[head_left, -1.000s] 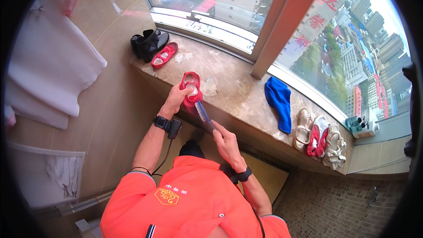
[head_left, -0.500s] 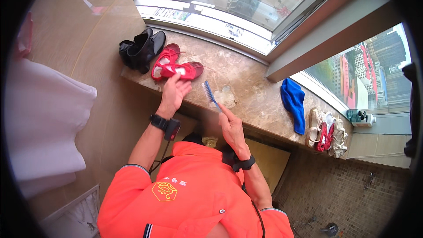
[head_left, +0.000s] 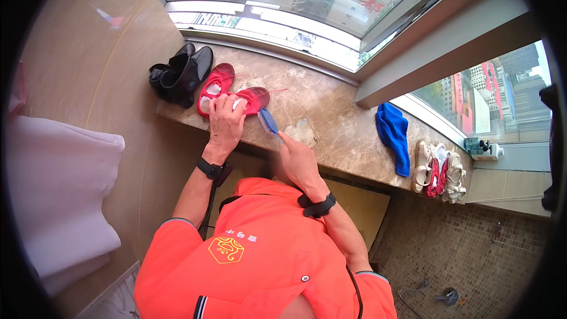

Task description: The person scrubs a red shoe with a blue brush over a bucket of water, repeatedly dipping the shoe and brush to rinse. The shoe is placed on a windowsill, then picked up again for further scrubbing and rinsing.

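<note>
My left hand (head_left: 226, 121) has its fingers curled over the heel and opening of a red shoe (head_left: 251, 101) that lies on the stone ledge. White lining shows inside this shoe, and its toe points right. Wrapped round the handle of a blue brush (head_left: 269, 120) is my right hand (head_left: 300, 162). The bristled head is close against the shoe's toe; whether it touches cannot be made out. Just behind my left hand rests a second red shoe (head_left: 217, 82), with white stuffing in it.
Black boots (head_left: 183, 77) stand at the ledge's left end. Further right on the marble ledge (head_left: 331, 118) are a blue cloth (head_left: 392, 136), beige sandals (head_left: 422, 168) and another red pair (head_left: 437, 177). Bottles (head_left: 485, 150) sit in the corner. A white cloth (head_left: 65, 183) hangs at left.
My left hand has moved from hovering open by the red shoe to gripping its heel. The brush has swung left and down, its head now beside the shoe's toe.
</note>
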Motion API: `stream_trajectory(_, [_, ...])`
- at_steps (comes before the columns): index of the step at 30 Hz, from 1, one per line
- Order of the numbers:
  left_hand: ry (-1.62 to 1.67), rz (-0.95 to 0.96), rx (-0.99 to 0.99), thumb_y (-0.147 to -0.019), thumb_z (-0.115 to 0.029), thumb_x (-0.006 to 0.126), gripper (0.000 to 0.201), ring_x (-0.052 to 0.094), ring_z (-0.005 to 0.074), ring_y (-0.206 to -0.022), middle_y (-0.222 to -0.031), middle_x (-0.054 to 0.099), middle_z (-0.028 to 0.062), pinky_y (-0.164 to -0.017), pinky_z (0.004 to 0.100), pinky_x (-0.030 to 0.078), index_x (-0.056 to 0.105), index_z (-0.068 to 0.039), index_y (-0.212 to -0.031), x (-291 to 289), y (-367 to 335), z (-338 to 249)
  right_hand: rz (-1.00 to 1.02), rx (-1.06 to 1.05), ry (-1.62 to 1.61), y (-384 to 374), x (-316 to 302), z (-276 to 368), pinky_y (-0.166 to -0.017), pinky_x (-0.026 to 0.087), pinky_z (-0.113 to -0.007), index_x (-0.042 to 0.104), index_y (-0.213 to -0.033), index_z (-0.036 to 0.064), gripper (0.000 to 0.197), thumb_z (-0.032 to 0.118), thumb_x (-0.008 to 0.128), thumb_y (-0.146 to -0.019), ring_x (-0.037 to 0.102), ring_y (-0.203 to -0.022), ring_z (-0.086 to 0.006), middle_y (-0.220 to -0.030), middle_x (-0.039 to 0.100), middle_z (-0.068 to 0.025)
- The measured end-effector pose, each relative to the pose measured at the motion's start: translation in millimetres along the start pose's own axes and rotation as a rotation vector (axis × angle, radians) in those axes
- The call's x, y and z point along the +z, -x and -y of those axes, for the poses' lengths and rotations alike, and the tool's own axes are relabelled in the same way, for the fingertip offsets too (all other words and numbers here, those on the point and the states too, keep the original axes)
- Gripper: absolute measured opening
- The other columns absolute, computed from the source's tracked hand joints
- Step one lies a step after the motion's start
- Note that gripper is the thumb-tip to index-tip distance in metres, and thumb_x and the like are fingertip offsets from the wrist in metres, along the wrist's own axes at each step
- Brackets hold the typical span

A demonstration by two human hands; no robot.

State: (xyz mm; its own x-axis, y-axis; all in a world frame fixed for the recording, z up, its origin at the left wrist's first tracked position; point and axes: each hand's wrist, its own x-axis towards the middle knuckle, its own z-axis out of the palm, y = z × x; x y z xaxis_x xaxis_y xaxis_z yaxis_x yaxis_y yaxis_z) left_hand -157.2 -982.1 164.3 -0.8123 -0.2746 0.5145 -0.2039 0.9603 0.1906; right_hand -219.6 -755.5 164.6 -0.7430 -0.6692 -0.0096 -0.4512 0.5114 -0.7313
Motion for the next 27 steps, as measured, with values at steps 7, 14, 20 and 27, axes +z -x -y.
stream_trajectory(7, [0.107,0.29,-0.235,-0.087,-0.013,0.074,0.014,0.064,0.0332,-0.101,-0.091,0.061,0.0087,-0.084,0.0454,0.053,0.066,-0.008,-0.097,33.0,13.9,-2.9,0.022,-0.01,0.066,-30.1,-1.8,9.4,-0.073,0.053,-0.055,0.066,-0.131,0.0076,0.036,0.017,0.055,-0.098,0.067,-0.081,-0.0447,-0.086,0.068,-0.0259])
stream_trajectory(14, [0.196,0.199,-0.169,-0.087,-0.013,0.075,0.037,0.06,0.0363,-0.118,-0.128,0.062,0.0185,-0.096,0.0455,0.052,0.064,-0.001,-0.12,22.4,12.8,3.9,-0.01,-0.038,0.001,-45.3,6.8,10.2,-0.073,0.052,-0.055,0.065,-0.13,0.0064,0.035,0.017,0.054,-0.098,0.067,-0.082,-0.0458,-0.086,0.068,-0.0264])
stream_trajectory(20, [0.072,0.197,-0.112,-0.091,-0.018,0.072,0.045,0.054,0.0381,-0.128,-0.14,0.058,0.0212,-0.105,0.0477,0.045,0.06,0.002,-0.129,32.6,30.0,15.3,-0.005,-0.041,-0.067,-47.7,15.7,19.4,-0.073,0.052,-0.056,0.065,-0.129,0.0059,0.034,0.018,0.054,-0.099,0.067,-0.082,-0.0463,-0.087,0.068,-0.0276])
stream_trajectory(27, [0.086,0.205,-0.217,-0.089,-0.019,0.073,0.049,0.054,0.0384,-0.128,-0.141,0.056,0.022,-0.106,0.0484,0.044,0.058,0.001,-0.131,42.7,13.0,19.3,-0.029,-0.097,0.016,-64.2,23.4,14.2,-0.07,0.053,-0.056,0.063,-0.131,0.0074,0.035,0.018,0.055,-0.099,0.067,-0.079,-0.0467,-0.085,0.068,-0.0264])
